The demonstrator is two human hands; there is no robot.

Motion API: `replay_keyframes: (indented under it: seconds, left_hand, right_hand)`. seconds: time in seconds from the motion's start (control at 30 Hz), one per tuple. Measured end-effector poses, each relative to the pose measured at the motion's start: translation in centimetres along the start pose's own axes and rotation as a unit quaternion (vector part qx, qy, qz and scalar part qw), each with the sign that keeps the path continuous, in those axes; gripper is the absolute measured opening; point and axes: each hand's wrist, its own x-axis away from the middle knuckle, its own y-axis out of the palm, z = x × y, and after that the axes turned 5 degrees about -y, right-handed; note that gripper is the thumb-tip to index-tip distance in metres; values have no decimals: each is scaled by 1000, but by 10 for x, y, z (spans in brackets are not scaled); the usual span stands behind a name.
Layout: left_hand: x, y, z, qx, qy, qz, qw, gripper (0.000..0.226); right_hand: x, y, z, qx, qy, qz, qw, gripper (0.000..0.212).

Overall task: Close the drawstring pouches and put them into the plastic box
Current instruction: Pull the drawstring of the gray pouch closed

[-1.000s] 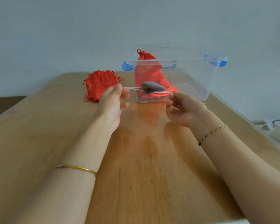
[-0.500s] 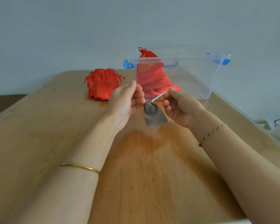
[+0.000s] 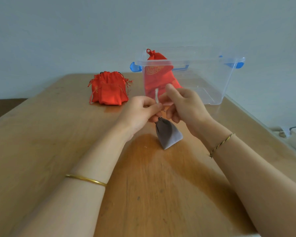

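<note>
A small grey drawstring pouch (image 3: 167,134) hangs over the table, its neck cinched tight. My left hand (image 3: 140,112) pinches its neck and white cord (image 3: 156,96) from the left. My right hand (image 3: 184,103) pinches the cord from the right, close against the left hand. Behind them stands the clear plastic box (image 3: 212,77) with blue handles; a red pouch (image 3: 158,74) with gold print leans inside at its left end. A bunch of red pouches (image 3: 109,89) sits on the table left of the box.
The wooden table (image 3: 41,142) runs to a wall at the back. Its right edge lies close to the box, and beyond that edge are a white object and a cable (image 3: 292,130).
The grey pouch was stretched level between hands held apart, cords pulled sideways. The hands have come together and dropped, and the pouch now hangs down below them.
</note>
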Motion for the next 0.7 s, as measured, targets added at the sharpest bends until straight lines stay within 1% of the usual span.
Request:
replay_keyframes:
  seconds: [0.07,0.1,0.13,0.2,0.33,0.43,0.53,0.63,0.7]
  left_hand:
    - [0,0,-1,1,1,4,1000,23]
    - [-1,0,-2,3,4,5,1000,24]
    - [0,0,-2,5,6,4,1000,25]
    - [-1,0,-3,0,8,0,1000,24]
    - [-2,-1,-6,-14,20,4,1000,25]
    - [-4,-1,-7,-17,29,13,999,19]
    - [-3,0,-5,4,29,28,999,15]
    - [-3,1,-5,17,18,58,998,16]
    - [-4,1,-6,11,12,74,997,18]
  right_hand:
    - [0,-1,0,-26,35,-16,999,27]
    - [0,-1,0,-21,39,-28,999,21]
    - [0,-1,2,-10,38,-39,998,20]
    - [-1,-1,4,18,33,-53,998,24]
    - [-3,-1,6,54,25,-79,995,24]
    - [-3,0,8,94,6,-95,991,24]
    - [-3,1,11,112,-11,-81,990,18]
    - [-2,2,12,130,-40,-56,989,10]
    - [-2,3,14,149,-69,-44,985,10]
